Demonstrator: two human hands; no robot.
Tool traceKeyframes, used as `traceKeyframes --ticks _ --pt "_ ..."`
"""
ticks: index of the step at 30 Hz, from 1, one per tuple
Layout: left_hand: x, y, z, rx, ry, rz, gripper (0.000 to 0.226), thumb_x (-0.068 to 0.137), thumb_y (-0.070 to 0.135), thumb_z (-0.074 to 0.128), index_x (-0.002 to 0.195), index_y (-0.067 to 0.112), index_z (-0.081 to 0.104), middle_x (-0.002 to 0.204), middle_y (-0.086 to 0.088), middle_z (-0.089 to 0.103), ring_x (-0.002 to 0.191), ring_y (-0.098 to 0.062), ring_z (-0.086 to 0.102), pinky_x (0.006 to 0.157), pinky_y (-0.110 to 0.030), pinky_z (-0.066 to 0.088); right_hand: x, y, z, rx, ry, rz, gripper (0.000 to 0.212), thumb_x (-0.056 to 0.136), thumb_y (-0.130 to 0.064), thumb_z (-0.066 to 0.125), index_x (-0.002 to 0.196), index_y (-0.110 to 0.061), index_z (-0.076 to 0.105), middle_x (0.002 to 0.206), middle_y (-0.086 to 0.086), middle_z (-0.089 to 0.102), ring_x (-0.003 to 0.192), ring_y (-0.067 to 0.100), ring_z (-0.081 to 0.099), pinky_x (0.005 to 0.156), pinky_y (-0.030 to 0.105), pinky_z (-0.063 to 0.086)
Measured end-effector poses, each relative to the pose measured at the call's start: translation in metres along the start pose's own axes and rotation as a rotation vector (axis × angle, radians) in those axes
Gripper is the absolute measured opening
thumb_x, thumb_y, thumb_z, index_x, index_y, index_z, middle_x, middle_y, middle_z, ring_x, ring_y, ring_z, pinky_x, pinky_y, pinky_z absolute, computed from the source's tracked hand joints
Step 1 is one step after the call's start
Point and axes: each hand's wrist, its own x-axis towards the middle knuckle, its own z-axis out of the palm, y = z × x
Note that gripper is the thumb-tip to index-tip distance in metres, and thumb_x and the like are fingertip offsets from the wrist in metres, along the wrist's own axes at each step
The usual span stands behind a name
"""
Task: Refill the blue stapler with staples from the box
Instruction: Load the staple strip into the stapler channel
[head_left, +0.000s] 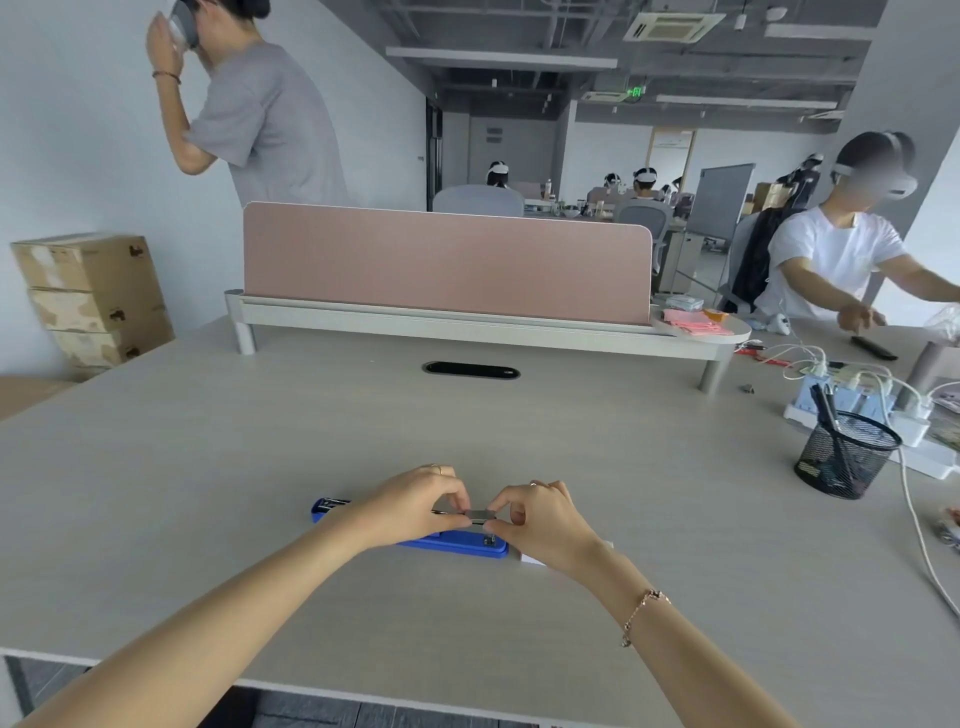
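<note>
The blue stapler lies opened flat on the desk, its far end sticking out to the left of my wrist. Just above it, my left hand and my right hand meet and pinch a small grey metal strip of staples between their fingertips, one hand on each end. A white edge of the staple box peeks out under my right wrist; the rest of it is hidden.
A black mesh pen cup and a white power strip with cables stand at the right. A pink divider on a riser crosses the back of the desk. One person sits at the right, another stands at the back left.
</note>
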Motion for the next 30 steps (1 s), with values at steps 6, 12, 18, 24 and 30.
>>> traceKeyframes --ticks 6,12,18,24,30 --pt "0.003 0.0 -0.002 0.011 -0.026 0.016 0.013 0.087 0.04 0.065 0.093 0.028 0.067 0.097 0.01 0.059 0.093 -0.006 0.054 0.082 -0.031 0.047 0.003 0.002 0.001 -0.027 -0.024 0.004 0.018 0.083 -0.037 0.06 0.094 -0.024 0.065 0.053 -0.014 0.045 0.065 -0.005 0.039 0.084 0.025 0.025" --pt "0.005 -0.002 -0.001 0.008 -0.022 0.014 0.016 0.086 0.04 0.067 0.094 0.027 0.07 0.097 0.009 0.059 0.093 -0.008 0.056 0.081 -0.031 0.046 0.005 0.005 0.002 -0.052 -0.049 0.0 0.02 0.082 -0.041 0.061 0.093 -0.025 0.066 0.054 -0.014 0.046 0.064 -0.004 0.04 0.083 0.024 0.026" --pt "0.002 -0.005 0.001 -0.001 -0.032 0.016 0.016 0.086 0.041 0.065 0.098 0.03 0.069 0.099 0.008 0.059 0.093 -0.008 0.055 0.081 -0.031 0.046 0.002 0.004 0.001 -0.06 -0.064 0.001 0.022 0.084 -0.041 0.059 0.097 -0.024 0.065 0.054 -0.014 0.048 0.064 -0.003 0.041 0.084 0.023 0.028" --pt "-0.003 -0.015 -0.001 0.051 -0.027 0.025 0.02 0.086 0.04 0.067 0.103 0.029 0.067 0.097 0.013 0.058 0.093 -0.004 0.054 0.082 -0.026 0.046 -0.005 0.009 0.003 -0.059 -0.078 0.024 0.019 0.08 -0.039 0.061 0.092 -0.025 0.064 0.051 -0.016 0.049 0.07 0.005 0.045 0.087 0.025 0.029" --pt "-0.025 -0.048 -0.013 0.102 -0.025 -0.059 0.028 0.081 0.045 0.07 0.104 0.031 0.066 0.099 0.009 0.061 0.091 -0.009 0.056 0.081 -0.03 0.047 -0.009 0.011 0.003 -0.108 -0.094 0.009 0.025 0.075 -0.041 0.065 0.094 -0.026 0.064 0.058 -0.016 0.048 0.075 0.011 0.049 0.083 0.025 0.028"
